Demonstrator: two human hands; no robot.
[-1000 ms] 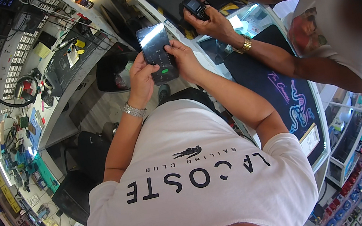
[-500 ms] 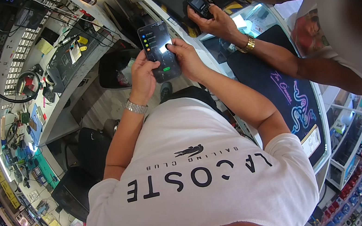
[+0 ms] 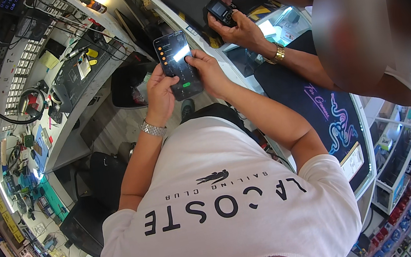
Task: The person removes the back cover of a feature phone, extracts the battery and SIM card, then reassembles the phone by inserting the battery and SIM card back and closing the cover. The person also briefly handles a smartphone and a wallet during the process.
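A dark smartphone (image 3: 179, 74) is held upright between my two hands, in front of my white shirt. Its lit screen shows a keypad with a green button and a short list with orange dots; glare covers part of it. My left hand (image 3: 161, 93) is closed round the phone's left edge, its thumb over the screen. On the opposite edge my right hand (image 3: 209, 73) grips it, thumb resting on the glass. The fingers behind the phone are hidden. A metal-band watch (image 3: 153, 128) sits on my left wrist.
Across the glass counter at the right, another person's hands (image 3: 241, 26) hold a small black keypad phone (image 3: 221, 10). A dark printed mat (image 3: 309, 73) lies on that counter. To the left runs a workbench (image 3: 72, 108) with tools and cables. Black chairs (image 3: 105, 173) stand beside it.
The dots in the phone's list turned from mixed colours to orange. My hands and phone shifted slightly left and down. The other person leans in, and the keypad phone moved slightly left.
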